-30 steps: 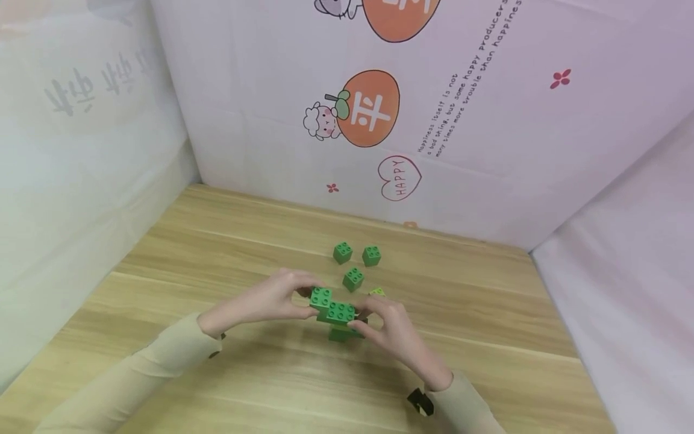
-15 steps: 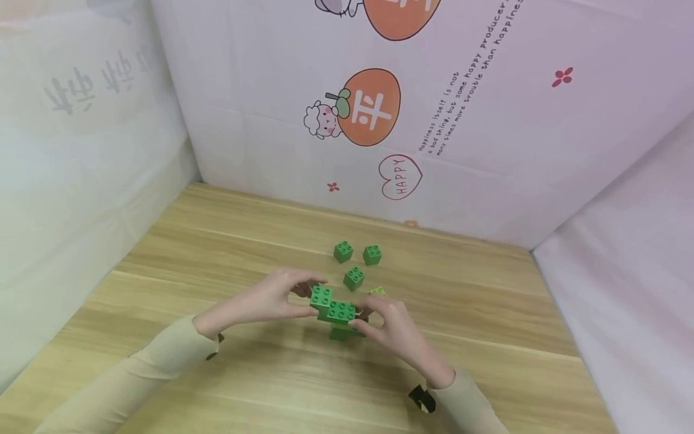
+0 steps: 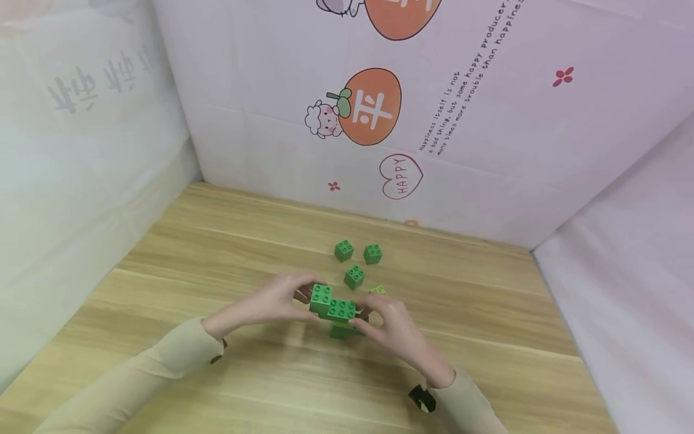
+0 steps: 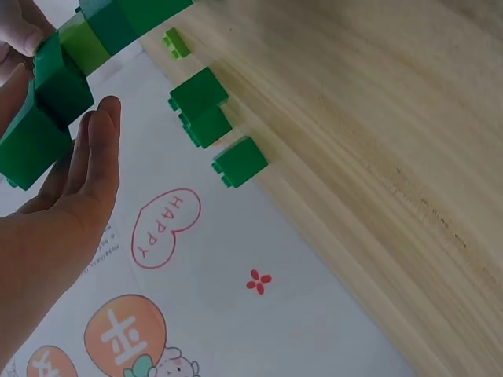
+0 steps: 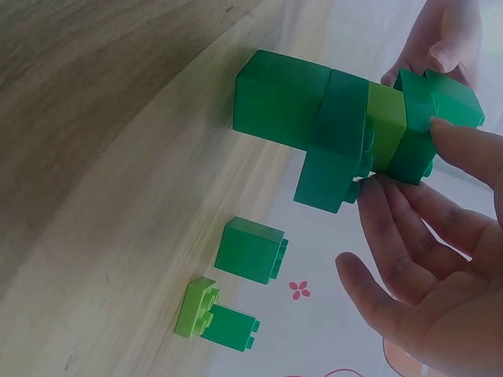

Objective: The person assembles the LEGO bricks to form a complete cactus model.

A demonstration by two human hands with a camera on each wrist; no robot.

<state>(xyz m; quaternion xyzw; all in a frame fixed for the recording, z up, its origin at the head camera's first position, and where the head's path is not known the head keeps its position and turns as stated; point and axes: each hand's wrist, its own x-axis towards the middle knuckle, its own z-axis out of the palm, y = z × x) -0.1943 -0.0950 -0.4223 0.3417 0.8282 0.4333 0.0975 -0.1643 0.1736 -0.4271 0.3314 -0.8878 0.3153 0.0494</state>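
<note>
Green block stack point(image 3: 337, 311), upright at the bench point(image 3: 260, 386), base contact unclear; several blocks joined, judged part-built. Top block point(image 3: 321, 293) pinched by left hand point(image 3: 282, 298), adjoining lower block point(image 3: 341, 310) by right hand point(image 3: 393, 325), fingers partly closed. Unjoined: three green blocks point(image 3: 355, 277), one lime block point(image 3: 378, 290).

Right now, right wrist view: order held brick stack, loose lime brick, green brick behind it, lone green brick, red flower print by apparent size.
Brick stack
Lone green brick
Loose lime brick and green brick behind it: too close to rank, latter partly hidden
Red flower print
</note>
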